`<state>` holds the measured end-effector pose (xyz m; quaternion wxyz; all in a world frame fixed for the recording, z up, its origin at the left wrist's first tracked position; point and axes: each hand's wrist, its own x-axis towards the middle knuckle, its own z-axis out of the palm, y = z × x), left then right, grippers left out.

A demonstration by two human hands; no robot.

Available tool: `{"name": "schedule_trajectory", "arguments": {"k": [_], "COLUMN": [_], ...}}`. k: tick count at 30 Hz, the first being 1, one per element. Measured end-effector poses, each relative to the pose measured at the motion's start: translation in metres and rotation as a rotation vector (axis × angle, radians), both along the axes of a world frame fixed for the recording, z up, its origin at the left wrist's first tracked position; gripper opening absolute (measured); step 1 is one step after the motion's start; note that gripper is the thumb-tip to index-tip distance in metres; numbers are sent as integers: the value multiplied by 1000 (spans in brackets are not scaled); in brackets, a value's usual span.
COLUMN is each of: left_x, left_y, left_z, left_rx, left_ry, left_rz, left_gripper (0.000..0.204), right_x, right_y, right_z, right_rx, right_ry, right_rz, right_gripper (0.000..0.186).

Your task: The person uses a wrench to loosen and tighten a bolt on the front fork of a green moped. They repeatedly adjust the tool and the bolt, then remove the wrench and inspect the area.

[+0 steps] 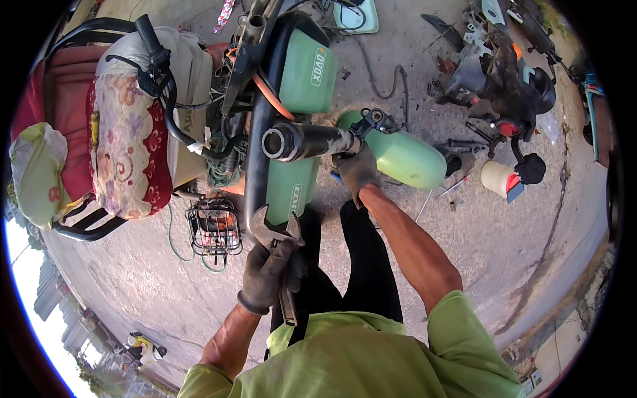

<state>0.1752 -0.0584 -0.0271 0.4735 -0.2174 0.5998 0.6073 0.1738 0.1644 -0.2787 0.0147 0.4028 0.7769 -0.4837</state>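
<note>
My left hand (259, 282), in a dark grey work glove, is closed around a large adjustable wrench (265, 231). The wrench's jaws point up and away from me, and its handle hangs below the fist. My gloved right hand (357, 171) grips the right end of a thick black metal tube (315, 141), beside a small clamp-like bracket (373, 119). The tube's open ring end faces left, above a black frame with green panels (306, 76). A rounded pale green shell (411, 160) sits just right of my right hand. The right fingertips are partly hidden.
On the left stands a seat with a flowered cushion (126, 146) and a black handlebar (171, 93). A black wire basket (213, 229) lies below it. Dark vehicle parts (504, 86) are piled at the far right, near a cream cylinder (496, 178). A cable (398, 83) snakes over the concrete.
</note>
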Motion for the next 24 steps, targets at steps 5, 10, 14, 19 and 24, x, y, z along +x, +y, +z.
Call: {"name": "schedule_trajectory", "arguments": {"k": [5,10,14,19,24], "left_x": [13,-9,-40,-45,-28], "left_y": [2,14,30,20,11], "left_z": [-13,6,25,21,17], "left_rx": [-23,-6,-26,46,16], "left_ry": [-55,-66,108,108,5], "left_rz": [41,-70,-158,-56,-32], "left_gripper": [33,32,41,39,31], "right_x": [2,0,-3,-12,-11], "right_y": [8,25,41,62,58], "right_z": [2,16,19,30,34], "right_rx": [-43,-99,-155,-165,-30], "right_ry": [29,22,-14,-20,-134], "right_rz": [85,206,320,522,484], "right_gripper": [55,52,50,48,48]}}
